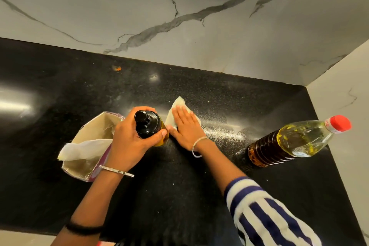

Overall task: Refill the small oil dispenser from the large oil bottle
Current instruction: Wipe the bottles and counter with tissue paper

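Fingers: left hand (129,143) grips oil dispenser (149,125), right hand (184,128) lies flat on tissue (179,102); open counter (229,94) behind

The left hand (127,144) has a thin flat silver bangle (116,171) at the wrist, toward 7 o'clock from it, and farther along the bare forearm, near 7 o'clock of the view, a black band (83,228) goes around the arm. The right hand (185,130) has a thin round silver bracelet (197,147) at the wrist, toward 5 o'clock from it. The right sleeve (265,213), at 5 o'clock of the view, is white with dark blue stripes and ends on the forearm.
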